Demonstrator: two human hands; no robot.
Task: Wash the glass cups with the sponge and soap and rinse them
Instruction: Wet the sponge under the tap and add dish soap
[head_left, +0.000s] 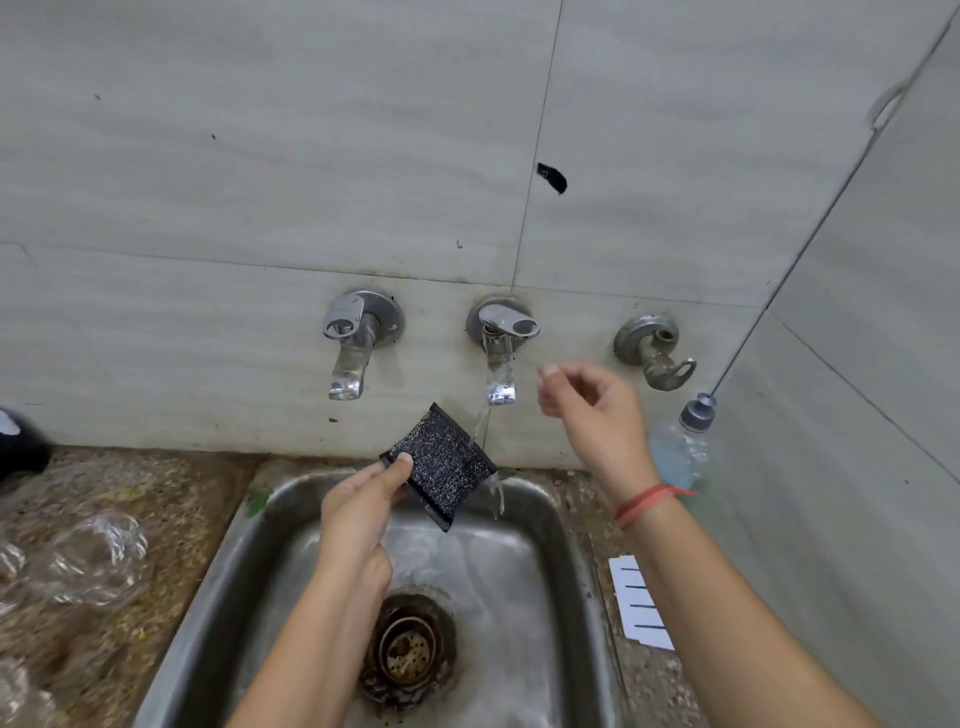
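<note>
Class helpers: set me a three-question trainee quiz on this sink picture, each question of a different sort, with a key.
1. True or false: the left hand grips the sponge.
2. Which of the three wall taps is running? A. left B. middle C. right
3. Fill in: the glass cups stand on the counter to the ___ of the sink.
Key: 1 true; 2 B, the middle tap; 3 left.

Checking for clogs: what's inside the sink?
In the sink: running water and a rusty drain strainer. The left forearm hides part of its floor.
</note>
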